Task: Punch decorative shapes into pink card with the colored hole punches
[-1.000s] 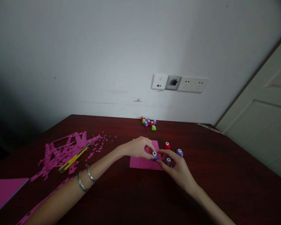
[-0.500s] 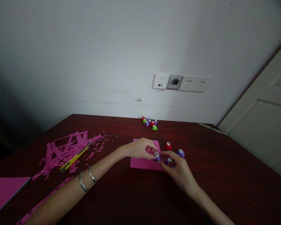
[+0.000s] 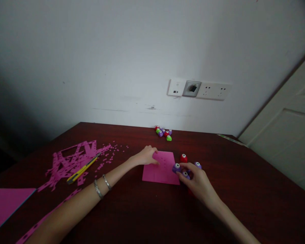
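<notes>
My right hand (image 3: 195, 178) pinches a small purple craft punch (image 3: 177, 167) with a white top button, at the right edge of a pink paper sheet (image 3: 165, 176). Small marks or holes dot the sheet's upper middle. A second purple punch (image 3: 185, 174) shows just below the fingers, partly hidden by the hand. Over the sheet's left edge, my left hand (image 3: 147, 156) is empty, thumb and fingers apart. Just beyond the right hand are a red punch (image 3: 183, 158) and another purple punch (image 3: 198, 165).
Several punches, including a green punch (image 3: 169, 138), cluster at the table's back edge. On the left lie pink paper scraps (image 3: 66, 162), a yellow utility knife (image 3: 82, 170) and a larger pink sheet (image 3: 7, 203). Wall sockets (image 3: 213, 91) sit above the table.
My left hand has let go at the punch and drawn back to the left, uncovering the sheet's middle. My right hand, with the purple punch, has shifted slightly right.
</notes>
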Motion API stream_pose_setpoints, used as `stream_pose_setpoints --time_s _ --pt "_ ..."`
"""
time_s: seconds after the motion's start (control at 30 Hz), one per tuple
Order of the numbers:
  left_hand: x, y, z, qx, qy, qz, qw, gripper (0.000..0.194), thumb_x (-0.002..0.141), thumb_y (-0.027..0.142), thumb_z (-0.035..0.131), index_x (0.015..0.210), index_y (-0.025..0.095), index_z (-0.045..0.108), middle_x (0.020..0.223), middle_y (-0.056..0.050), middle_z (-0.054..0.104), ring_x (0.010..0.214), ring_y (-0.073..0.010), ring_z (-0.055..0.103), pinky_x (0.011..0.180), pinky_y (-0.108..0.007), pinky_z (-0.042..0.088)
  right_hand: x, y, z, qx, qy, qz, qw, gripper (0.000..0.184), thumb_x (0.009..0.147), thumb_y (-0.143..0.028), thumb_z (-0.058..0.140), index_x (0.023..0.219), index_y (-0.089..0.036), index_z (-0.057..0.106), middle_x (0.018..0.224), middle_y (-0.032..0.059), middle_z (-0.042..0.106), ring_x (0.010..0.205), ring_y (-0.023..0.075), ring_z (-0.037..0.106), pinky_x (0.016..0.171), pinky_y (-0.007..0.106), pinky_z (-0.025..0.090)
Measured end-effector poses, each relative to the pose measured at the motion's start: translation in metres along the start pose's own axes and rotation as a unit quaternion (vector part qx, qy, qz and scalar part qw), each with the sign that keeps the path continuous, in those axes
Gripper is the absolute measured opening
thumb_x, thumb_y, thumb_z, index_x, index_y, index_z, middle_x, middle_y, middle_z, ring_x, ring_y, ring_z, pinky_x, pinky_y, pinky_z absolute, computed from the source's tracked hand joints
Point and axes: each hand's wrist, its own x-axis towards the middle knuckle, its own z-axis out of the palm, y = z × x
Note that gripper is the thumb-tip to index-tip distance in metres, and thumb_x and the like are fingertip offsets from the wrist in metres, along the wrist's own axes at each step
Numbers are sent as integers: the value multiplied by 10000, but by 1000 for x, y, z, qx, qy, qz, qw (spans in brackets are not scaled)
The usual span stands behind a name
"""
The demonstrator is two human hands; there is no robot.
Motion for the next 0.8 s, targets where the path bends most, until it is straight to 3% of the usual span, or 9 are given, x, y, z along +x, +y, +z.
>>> stream_pose_setpoints --time_s 0.53,0.67,0.8 --pt "6 -3 5 -59 -13 -41 997 512 517 437 764 909 138 624 978 -101 584 873 -248 558 705 -289 422 -3 -1 2 -27 -44 46 998 232 729 -293 564 912 -200 670 876 63 663 780 204 621 705 314 485" --pt "8 -2 6 -109 -6 -26 994 338 538 292 757 802 138 612 804 -45 609 729 -186 564 612 -258 409 -4 -2 1 -32 -48 40 998 230 736 -292 559 917 -204 671 885 65 661 785 206 622 705 316 488" --pt "11 -6 3 -235 -20 -11 972 158 568 192 723 651 136 601 634 -3 600 620 -135 553 592 -249 415 -4 -2 1 -34 -52 29 998 219 745 -281 554 912 -208 675 877 64 662 789 202 618 726 319 486"
